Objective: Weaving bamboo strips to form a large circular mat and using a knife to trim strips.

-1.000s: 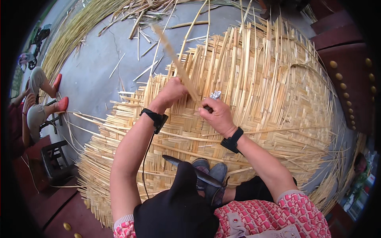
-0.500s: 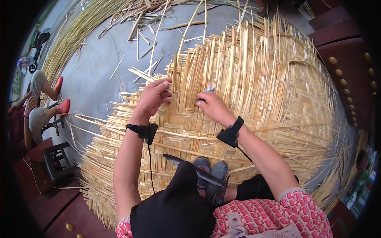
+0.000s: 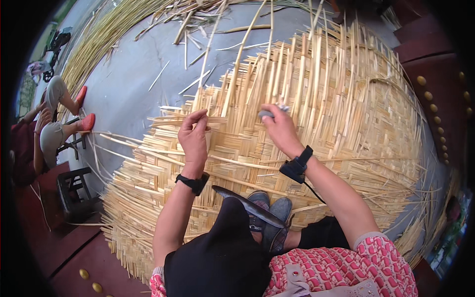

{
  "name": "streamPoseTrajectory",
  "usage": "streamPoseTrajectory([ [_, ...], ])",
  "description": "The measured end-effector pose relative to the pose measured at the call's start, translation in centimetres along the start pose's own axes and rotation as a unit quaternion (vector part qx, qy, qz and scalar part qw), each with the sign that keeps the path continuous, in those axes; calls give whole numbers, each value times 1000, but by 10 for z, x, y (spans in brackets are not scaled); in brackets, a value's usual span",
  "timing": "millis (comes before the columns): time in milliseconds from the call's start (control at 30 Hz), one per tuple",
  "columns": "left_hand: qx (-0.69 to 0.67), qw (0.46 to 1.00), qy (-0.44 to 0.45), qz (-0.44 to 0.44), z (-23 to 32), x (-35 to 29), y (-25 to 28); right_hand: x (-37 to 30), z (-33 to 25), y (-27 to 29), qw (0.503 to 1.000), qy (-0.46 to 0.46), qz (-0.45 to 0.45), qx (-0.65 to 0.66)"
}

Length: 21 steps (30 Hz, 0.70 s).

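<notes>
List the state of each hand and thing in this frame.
left hand: pinching a bamboo strip on the mat
right hand: closed on a small grey tool
woven bamboo mat: flat on the ground, partly woven, strip ends loose
loose bamboo strips: piled on the ground
black stool: upright, unoccupied

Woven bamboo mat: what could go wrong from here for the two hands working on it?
The left hand pinches a loose strip at the woven mat's ragged edge; sharp strip ends could cut fingers. The right hand grips a small grey tool close by, which might slip towards the left hand.
</notes>
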<state>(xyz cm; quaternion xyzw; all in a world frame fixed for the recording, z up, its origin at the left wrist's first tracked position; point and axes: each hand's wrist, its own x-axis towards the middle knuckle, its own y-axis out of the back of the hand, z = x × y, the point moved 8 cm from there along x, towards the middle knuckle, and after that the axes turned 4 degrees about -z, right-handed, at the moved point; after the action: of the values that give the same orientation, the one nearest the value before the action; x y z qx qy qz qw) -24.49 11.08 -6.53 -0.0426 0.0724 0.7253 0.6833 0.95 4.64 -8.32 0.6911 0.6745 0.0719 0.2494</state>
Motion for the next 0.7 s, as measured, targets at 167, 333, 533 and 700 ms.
streamPoseTrajectory([
  [167,-78,995,-57,-36,4,6,11,8,-67,-35,989,146,14,25],
  [333,326,854,-284,-288,57,5,-11,44,-41,-84,973,78,-207,65],
  [533,467,834,-106,-275,19,88,-22,27,-62,-75,976,166,-133,50],
  [700,443,847,-148,-255,13,92,-32,29,-50,-87,978,154,-138,33],
])
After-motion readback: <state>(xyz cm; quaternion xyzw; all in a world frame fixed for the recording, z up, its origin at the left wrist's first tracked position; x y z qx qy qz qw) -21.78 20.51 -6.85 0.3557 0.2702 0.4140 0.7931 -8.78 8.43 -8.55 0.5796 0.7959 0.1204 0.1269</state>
